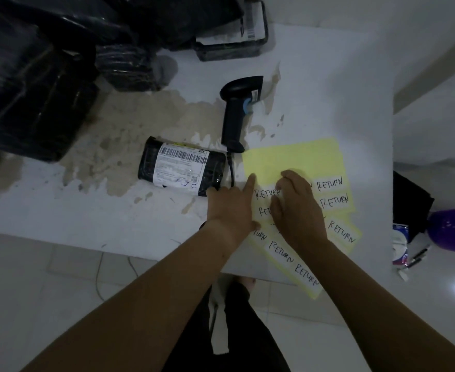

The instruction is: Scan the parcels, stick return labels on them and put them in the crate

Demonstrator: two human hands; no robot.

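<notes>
A small oblong parcel (182, 169) wrapped in shiny, crinkled black plastic film lies on the white table (86, 210), just left of the hands. Its upper face carries a white paper shipping label (179, 161) with a barcode strip, fine print, a small square code and blue pen marks. Right of it lie overlapping pale yellow label sheets (293, 159), flat and matte. They bear white rectangular stickers (329, 183), each handwritten "RETURN" in dark ink. The left hand (231, 208) lies at the sheets' left edge, its index finger straight and pressed onto the top sheet, its thumb just beside the parcel's corner. The right hand (297, 208) is hunched over the stickers with fingers curled down onto them; whether they pinch a sticker cannot be told, as the fingertips are hidden. A black moulded-plastic handheld scanner (235, 114) with a blue trigger lies on its side beyond the sheets, with a thin black cable (231, 170) running between parcel and sheets. The table's white coating is worn away in a rough beige patch (140, 124). Bulky parcels in glossy black film (33, 84) are heaped at the far left, and a black-rimmed crate (264, 36) sits beyond.
</notes>
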